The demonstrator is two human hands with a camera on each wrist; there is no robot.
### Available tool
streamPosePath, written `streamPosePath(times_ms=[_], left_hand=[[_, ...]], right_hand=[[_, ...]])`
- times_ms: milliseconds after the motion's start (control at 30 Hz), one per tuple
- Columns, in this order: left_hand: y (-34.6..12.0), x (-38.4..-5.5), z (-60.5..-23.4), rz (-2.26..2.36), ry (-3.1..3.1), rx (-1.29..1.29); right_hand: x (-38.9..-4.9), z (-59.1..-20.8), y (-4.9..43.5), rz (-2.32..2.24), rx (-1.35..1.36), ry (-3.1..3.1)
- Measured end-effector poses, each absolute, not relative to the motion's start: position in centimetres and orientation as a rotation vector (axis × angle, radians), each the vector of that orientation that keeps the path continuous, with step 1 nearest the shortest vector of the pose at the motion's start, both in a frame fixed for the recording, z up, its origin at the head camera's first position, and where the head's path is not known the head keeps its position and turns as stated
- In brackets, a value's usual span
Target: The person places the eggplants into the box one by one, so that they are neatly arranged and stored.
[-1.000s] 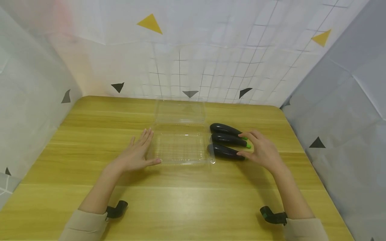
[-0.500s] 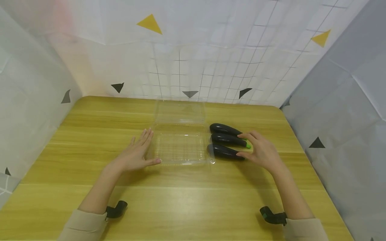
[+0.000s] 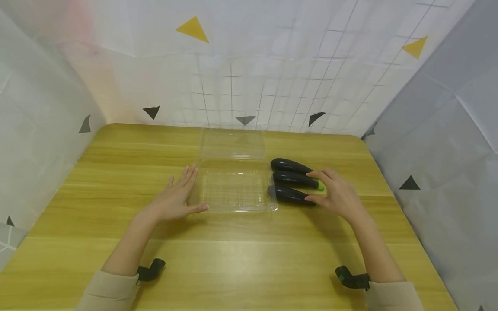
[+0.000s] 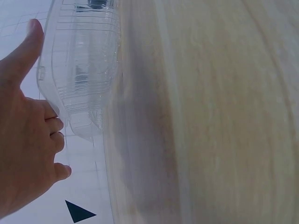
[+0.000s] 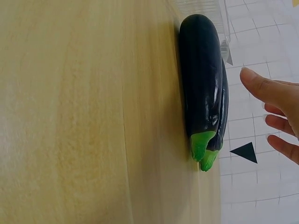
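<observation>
A clear plastic clamshell container (image 3: 232, 210) lies on the table with its lid (image 3: 232, 142) folded back toward the wall. My left hand (image 3: 176, 196) is at its left rim, fingers extended and thumb at the near left corner. In the left wrist view the fingertips (image 4: 55, 125) reach the container's edge. Three dark eggplants (image 3: 288, 194) with green stems lie side by side right of the container, the nearest overlapping its right rim in the head view. Over their stem ends hovers my right hand (image 3: 339, 193), thumb and fingers spread. The right wrist view shows a gap between it and the eggplants (image 5: 202, 74).
The wooden table (image 3: 233, 263) ends at a white sheet wall (image 3: 249, 77) with grid lines and triangles. Grey-white side sheets (image 3: 447, 172) stand along left and right. A black wrist camera (image 3: 352, 278) juts inward from the right sleeve, another (image 3: 151, 270) from the left.
Very little differs. My right hand has shifted slightly over the eggplant stems, hiding the farthest stem; the left hand, container and eggplants stay in place.
</observation>
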State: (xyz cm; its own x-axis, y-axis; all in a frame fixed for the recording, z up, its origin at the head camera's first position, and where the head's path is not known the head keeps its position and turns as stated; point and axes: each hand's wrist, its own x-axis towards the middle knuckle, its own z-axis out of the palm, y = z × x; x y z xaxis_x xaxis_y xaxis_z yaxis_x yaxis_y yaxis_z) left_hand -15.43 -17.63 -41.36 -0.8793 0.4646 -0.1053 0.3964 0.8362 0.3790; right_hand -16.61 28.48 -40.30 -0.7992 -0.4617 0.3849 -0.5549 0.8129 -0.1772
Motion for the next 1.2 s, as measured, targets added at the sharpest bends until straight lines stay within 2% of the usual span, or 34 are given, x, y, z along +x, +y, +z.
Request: streamPosePath(times_ms=[600, 1200], left_hand=[[-17.6, -15.3, -41.4, 0.518, 2.829, 0.671], [-17.5, -15.3, -41.2, 0.535, 2.835, 0.676]], right_hand=[[-16.6, -40.5, 28.4, 0.401, 0.770, -2.682], [-16.9, -42.5, 28.1, 0.526, 0.817, -2.711]])
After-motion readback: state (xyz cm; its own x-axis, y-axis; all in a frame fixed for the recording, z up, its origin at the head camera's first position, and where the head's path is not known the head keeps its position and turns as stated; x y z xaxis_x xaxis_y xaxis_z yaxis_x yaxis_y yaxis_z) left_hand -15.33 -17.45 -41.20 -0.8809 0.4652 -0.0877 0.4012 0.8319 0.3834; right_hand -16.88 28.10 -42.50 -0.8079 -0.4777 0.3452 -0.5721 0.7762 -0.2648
